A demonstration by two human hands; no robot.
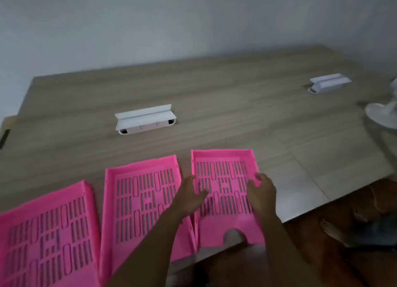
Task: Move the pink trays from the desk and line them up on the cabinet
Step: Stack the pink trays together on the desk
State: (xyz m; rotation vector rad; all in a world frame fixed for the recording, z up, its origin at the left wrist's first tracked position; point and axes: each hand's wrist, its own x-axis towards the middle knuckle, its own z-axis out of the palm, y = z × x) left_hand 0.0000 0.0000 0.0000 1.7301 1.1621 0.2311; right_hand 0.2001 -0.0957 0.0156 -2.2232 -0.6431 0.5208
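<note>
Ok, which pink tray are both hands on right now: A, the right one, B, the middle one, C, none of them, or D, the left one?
A: the left hand and right hand both rest on the right pink tray, one at each side wall; the middle tray and left tray lie untouched.

Three pink trays crowd the desk's (pixel 214 93) near edge: left tray (pixel 47 233), middle tray (pixel 139 200) and right tray (pixel 223 190), with narrow gaps between. Behind them bare desk lies open up to two white cable boxes (pixel 146 120) (pixel 328 83). A fan base (pixel 382 114) stands at far right.
</note>
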